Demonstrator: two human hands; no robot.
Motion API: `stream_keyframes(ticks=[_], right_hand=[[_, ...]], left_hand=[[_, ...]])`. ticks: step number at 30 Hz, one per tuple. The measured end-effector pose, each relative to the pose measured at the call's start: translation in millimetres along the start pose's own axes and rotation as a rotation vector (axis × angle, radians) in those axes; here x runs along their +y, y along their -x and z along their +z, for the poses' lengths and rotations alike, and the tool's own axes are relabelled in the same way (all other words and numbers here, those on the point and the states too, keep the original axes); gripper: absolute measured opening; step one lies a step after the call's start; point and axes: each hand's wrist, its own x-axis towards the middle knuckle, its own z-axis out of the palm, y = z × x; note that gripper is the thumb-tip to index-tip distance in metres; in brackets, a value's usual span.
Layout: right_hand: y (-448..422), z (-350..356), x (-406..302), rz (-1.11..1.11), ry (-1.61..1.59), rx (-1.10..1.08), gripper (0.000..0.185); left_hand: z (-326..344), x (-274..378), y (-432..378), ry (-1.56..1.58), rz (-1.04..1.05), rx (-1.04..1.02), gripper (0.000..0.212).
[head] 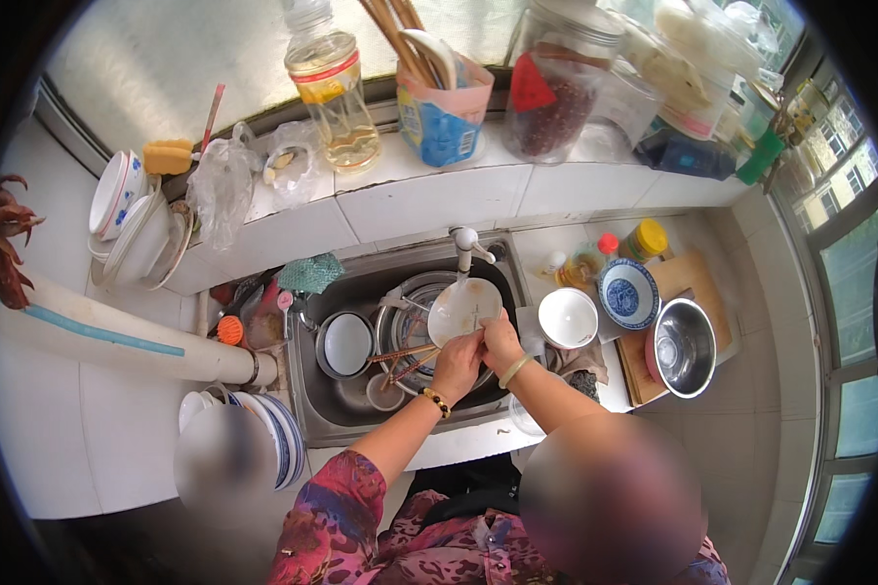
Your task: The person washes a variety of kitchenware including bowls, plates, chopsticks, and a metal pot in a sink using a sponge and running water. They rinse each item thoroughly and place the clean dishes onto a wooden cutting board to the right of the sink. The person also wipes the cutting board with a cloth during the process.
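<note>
A white plate (pixel 462 311) is tilted under the faucet (pixel 466 245), above a metal basin in the sink (pixel 336 420). My left hand (pixel 459 362) grips its lower edge, and my right hand (pixel 500 342) holds the edge just to the right, close against the left. Several chopsticks (pixel 402 353) lie across the basin (pixel 388 322), with more dishes inside it. Left of the basin, a white bowl (pixel 347 344) rests in a small metal one. A small cup (pixel 385 393) stands near the sink's front. The fingertips are partly hidden.
Right of the sink are a white bowl (pixel 568 318), a blue-patterned bowl (pixel 628 294) and a steel bowl (pixel 682 349) by a wooden cutting board (pixel 688 274). A green mesh cloth (pixel 311 273) lies at the sink's back left corner. Stacked plates (pixel 289 442) stand left. Bottles and jars line the ledge.
</note>
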Motion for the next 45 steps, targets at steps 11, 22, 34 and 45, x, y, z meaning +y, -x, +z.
stream_keyframes(ticks=[11, 22, 34, 45], right_hand=[[-66.3, -6.3, 4.1, 0.151, 0.037, -0.034, 0.041], [-52.4, 20.7, 14.1, 0.041, -0.063, -0.058, 0.034], [-46.4, 28.2, 28.1, 0.084, -0.093, -0.072, 0.046], [-80.0, 6.1, 13.8, 0.18, -0.221, 0.076, 0.033]], left_hand=[[-13.2, -83.0, -29.6, -0.328, 0.313, 0.029, 0.04], [-25.5, -104.5, -28.3, -0.389, 0.211, -0.024, 0.039], [-15.1, -95.0, -40.5, -0.008, -0.094, -0.051, 0.033], [-54.1, -69.5, -39.1, 1.464, -0.602, 0.05, 0.032]])
